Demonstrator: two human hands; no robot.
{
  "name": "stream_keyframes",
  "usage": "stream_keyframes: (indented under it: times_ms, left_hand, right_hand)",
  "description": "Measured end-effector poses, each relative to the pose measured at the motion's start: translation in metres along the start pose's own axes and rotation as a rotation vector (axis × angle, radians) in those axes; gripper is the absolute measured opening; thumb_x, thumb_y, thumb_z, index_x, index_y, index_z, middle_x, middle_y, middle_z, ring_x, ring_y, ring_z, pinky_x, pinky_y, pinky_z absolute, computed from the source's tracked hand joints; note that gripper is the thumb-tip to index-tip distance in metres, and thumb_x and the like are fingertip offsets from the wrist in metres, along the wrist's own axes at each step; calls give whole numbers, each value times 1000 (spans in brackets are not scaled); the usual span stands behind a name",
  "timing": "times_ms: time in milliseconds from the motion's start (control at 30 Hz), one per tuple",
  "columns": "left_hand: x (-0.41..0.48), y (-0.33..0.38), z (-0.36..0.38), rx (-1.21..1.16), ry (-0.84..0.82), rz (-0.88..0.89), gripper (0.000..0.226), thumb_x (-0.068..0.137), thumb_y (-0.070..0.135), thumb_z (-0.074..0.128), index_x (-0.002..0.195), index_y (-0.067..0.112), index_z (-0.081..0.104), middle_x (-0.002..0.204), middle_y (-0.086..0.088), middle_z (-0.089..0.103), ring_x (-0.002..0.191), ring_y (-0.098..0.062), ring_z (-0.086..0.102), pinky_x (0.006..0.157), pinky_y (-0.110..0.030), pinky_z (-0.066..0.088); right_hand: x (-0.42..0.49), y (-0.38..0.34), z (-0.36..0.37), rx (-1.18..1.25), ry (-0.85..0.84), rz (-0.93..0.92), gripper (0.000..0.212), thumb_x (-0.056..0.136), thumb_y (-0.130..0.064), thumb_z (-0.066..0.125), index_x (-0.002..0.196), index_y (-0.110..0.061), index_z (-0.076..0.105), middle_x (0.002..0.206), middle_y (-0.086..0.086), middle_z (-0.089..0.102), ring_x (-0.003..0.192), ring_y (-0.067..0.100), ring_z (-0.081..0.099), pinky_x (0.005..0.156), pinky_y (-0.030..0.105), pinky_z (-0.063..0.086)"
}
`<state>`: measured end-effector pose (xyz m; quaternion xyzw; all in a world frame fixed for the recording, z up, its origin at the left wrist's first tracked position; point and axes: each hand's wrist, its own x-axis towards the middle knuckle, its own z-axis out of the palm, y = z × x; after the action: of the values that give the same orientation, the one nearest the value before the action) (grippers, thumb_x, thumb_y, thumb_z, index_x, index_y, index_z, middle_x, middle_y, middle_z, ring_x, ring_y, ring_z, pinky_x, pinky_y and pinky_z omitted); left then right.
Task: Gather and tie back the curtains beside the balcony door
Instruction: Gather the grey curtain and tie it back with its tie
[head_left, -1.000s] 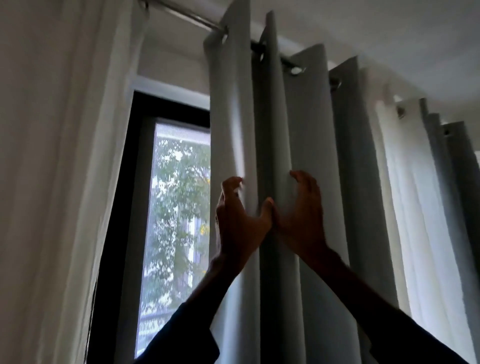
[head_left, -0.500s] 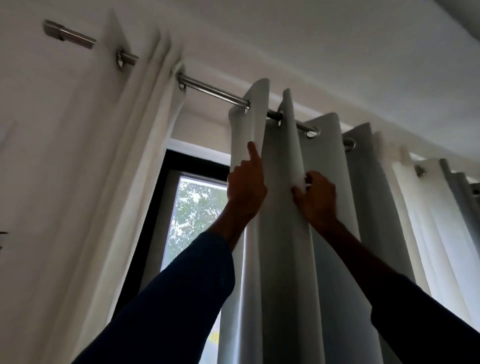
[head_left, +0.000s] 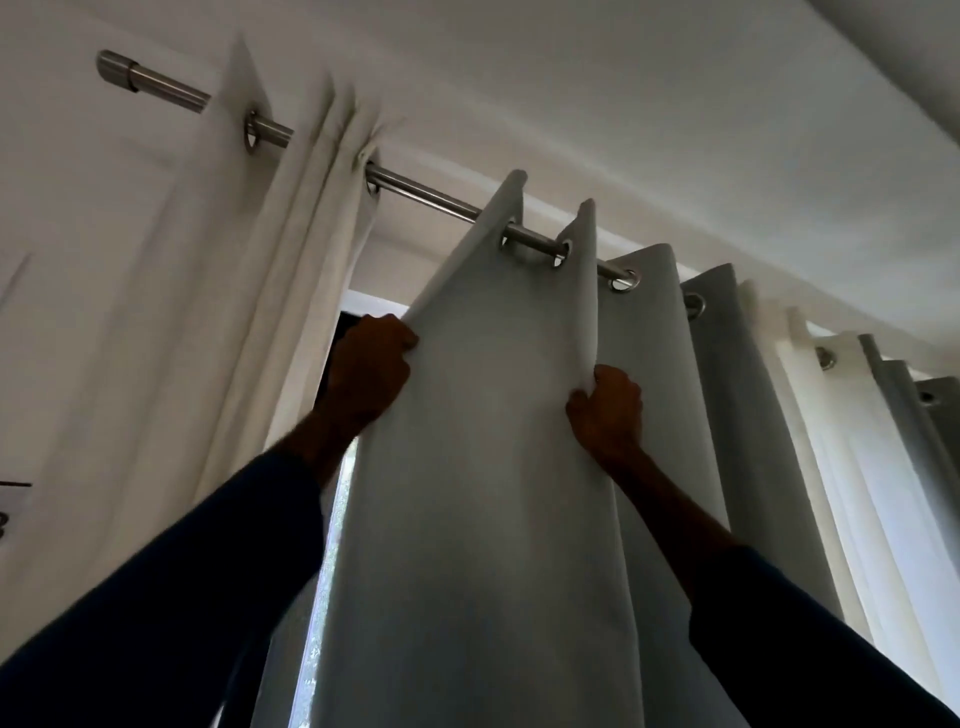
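Observation:
A pale grey eyelet curtain (head_left: 498, 467) hangs from a steel rod (head_left: 431, 196) in front of the balcony door. My left hand (head_left: 371, 371) grips the curtain's left leading edge, high up under the rod. My right hand (head_left: 608, 410) grips the fold beside it, about a panel's width to the right. The panel between my hands is stretched flat. More grey folds (head_left: 727, 415) hang further right. No tie-back is in view.
A cream curtain (head_left: 249, 322) is bunched at the left end of the rod. A narrow strip of the glass door (head_left: 324, 587) shows between the two curtains. A sheer white curtain (head_left: 852, 467) hangs at the right. The ceiling is close above.
Both hands have closed on the grey curtain and moved apart, spreading its first panel leftwards. The view has tilted further up towards the rod.

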<state>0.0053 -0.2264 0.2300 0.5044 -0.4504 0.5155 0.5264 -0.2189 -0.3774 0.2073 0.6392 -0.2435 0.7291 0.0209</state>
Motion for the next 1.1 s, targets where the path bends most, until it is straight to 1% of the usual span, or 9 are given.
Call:
stream_keyframes:
  times_ms: [200,300,400,533,667,767,867,933,1100]
  left_hand:
    - [1,-12,-9,12,15,-16,34,77,-1,63,106,14,74,107,-12,65,108,-36,55,83,-33,35]
    - [-3,-2,-11,15,-3,28,29,79,7,61,102,18,76,104,-11,68,104,-36,59,85,-38,41]
    - [-6,4,-12,-63,-147,73,28,74,21,61,95,22,79,103,-6,69,100,-29,65,85,-30,49]
    - [-6,14,-15,-75,-431,91,27,71,28,74,96,21,80,103,-4,69,95,-20,68,67,-5,36]
    - [-7,22,-10,-56,-495,97,47,53,34,56,82,4,78,85,-14,74,85,-29,71,62,-23,43]
    - [-20,25,-2,-84,-480,149,41,56,30,58,80,4,79,84,-13,75,84,-26,71,63,-18,40]
    - [-38,29,8,-167,-428,169,22,68,19,72,87,23,82,85,8,71,80,-2,61,71,-7,38]
    - [-52,35,17,-207,-369,184,22,69,13,72,85,26,81,80,13,65,78,1,59,75,-9,43]
    - [-108,52,30,-259,-414,213,30,69,23,56,86,10,77,84,-7,72,76,-15,67,74,-36,57]
  right_hand:
    - [8,-1,-7,-19,-22,16,47,90,-24,69,127,3,57,126,21,59,117,39,55,95,39,41]
    - [19,-1,-10,8,26,37,26,87,-14,66,105,5,66,106,22,68,100,40,64,79,34,47]
    - [10,-25,-2,28,32,-56,32,86,-14,61,108,8,67,112,27,65,106,44,60,84,39,42]
    - [1,-84,22,-11,-123,-317,55,72,-26,45,108,8,69,114,28,63,107,45,57,85,40,36]
    - [-6,-128,28,24,-207,-377,26,65,-22,50,76,-4,66,91,20,66,89,41,62,67,29,32]
    - [-13,-110,25,46,-205,-344,11,63,-22,47,66,-16,56,78,15,61,80,37,63,62,29,32]
    - [-31,-71,23,67,-188,-265,37,74,-19,55,103,-5,73,108,16,69,106,35,63,85,34,43]
    - [-53,-47,23,67,-212,-162,46,83,-12,65,129,-10,65,130,12,64,122,30,56,100,28,39]
    - [-113,-6,29,118,-219,-202,45,85,-31,59,129,-27,66,113,-1,73,104,15,68,90,37,57]
